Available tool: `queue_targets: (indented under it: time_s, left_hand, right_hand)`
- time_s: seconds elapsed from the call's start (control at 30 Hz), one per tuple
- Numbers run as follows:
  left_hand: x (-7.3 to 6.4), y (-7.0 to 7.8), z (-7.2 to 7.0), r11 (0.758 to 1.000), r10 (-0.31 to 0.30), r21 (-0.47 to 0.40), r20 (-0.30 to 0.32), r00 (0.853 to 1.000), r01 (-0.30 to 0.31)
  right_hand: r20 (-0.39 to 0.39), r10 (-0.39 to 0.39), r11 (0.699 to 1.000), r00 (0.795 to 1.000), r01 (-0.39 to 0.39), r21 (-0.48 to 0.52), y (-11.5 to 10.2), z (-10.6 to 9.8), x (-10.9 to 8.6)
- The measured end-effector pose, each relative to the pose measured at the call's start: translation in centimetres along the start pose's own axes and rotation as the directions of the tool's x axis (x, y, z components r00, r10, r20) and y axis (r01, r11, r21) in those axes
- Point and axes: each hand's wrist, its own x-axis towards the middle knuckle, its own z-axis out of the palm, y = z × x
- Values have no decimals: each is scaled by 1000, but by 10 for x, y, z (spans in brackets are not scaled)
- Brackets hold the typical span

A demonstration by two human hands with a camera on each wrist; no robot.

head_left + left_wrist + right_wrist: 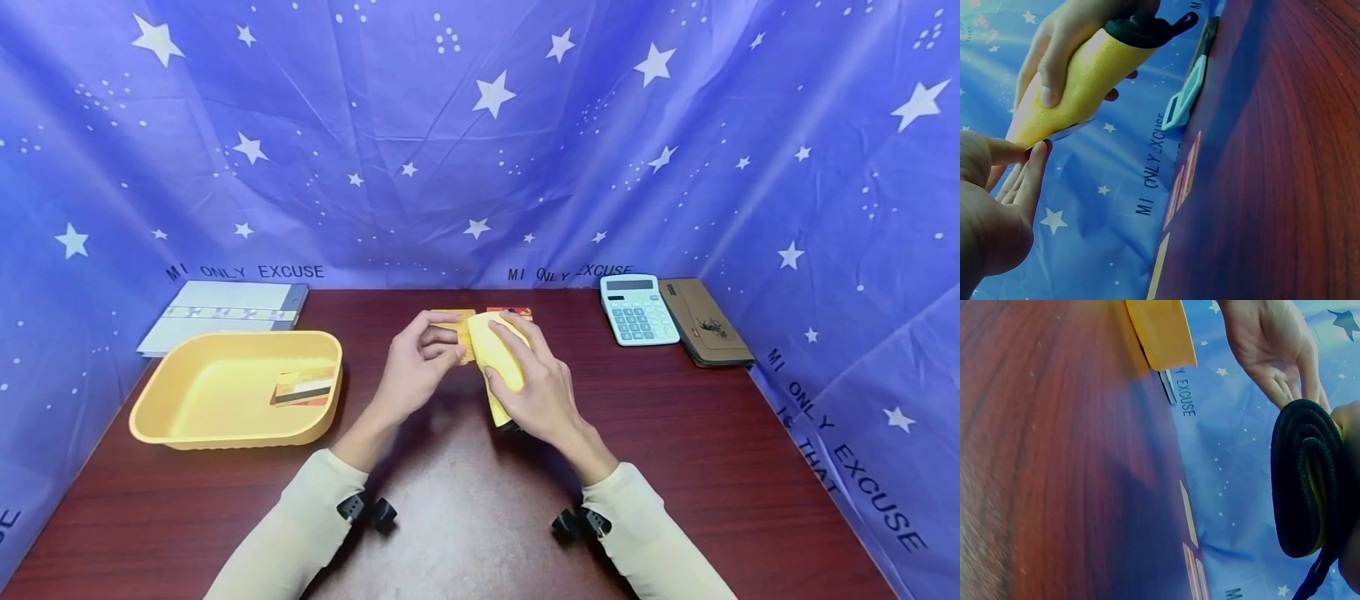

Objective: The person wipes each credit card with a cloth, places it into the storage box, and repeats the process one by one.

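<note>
My right hand (540, 383) grips a folded yellow cloth (501, 358) with black edging and a small black loop at its near end. In the left wrist view, a thin card (1074, 129) sits pinched between the thumb and fingers of my left hand (420, 364). The far end of the cloth lies against this card. Its printed face is mostly hidden. Beyond the hands, a yellow card (446, 316) and red cards (521, 312) lie on the table, partly covered from the head view.
To the left stands a yellow plastic basin (225, 435) with cards (303, 388) inside. A white notebook (225, 296) lies behind it. At the back right, a light blue calculator (639, 312) is beside a brown wallet (701, 321). A starry blue curtain (420, 100) surrounds the table.
</note>
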Motion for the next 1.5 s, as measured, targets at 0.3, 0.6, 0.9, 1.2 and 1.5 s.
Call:
queue_targets:
  time_s: [0.3, 0.6, 0.9, 1.2, 1.5]
  left_hand:
    - [1, 6, -6, 1000, 19, 9, -12, 1000, -19]
    - [3, 9, -15, 997, -64, -37, -36, 997, 63]
    - [5, 12, -21, 997, -70, -48, -76, 995, 66]
    - [4, 10, -21, 993, -92, 61, -128, 987, 101]
    - [4, 11, -20, 997, -74, -17, -146, 987, 72]
  right_hand:
    - [-47, 79, 997, 996, -79, 2, 17, -6, 4]
    - [-49, 122, 992, 991, -122, 11, 27, -9, 4]
    - [-34, 158, 987, 987, -157, 23, 29, -12, 6]
    - [-33, 167, 986, 985, -166, 26, 31, -11, 5]
    - [-48, 162, 986, 986, -160, 37, 31, -13, 5]
